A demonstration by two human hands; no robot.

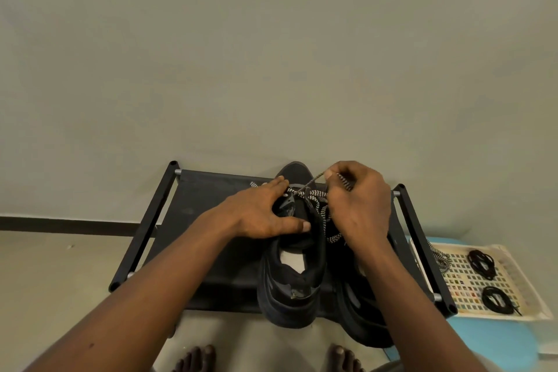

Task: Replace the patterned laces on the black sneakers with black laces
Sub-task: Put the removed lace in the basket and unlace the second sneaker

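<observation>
Two black sneakers stand side by side on a low black rack [211, 220], toes toward the wall. The left sneaker [291, 290] still carries a black-and-white patterned lace [320, 205] through its eyelets. My left hand [265, 214] rests flat on that sneaker's upper, fingers straight and thumb across the tongue. My right hand [359, 202] pinches a strand of the patterned lace and holds it taut above the toe. The right sneaker [362, 311] is mostly hidden under my right forearm. Two coiled black laces [481, 263] [496, 300] lie on a tray at the right.
The white tray [471, 281] with a coloured grid pattern sits on a blue surface [483, 341] right of the rack; a loose patterned lace [439, 257] hangs over its near edge. A pale wall rises behind the rack. Bare feet [196, 359] show at the bottom.
</observation>
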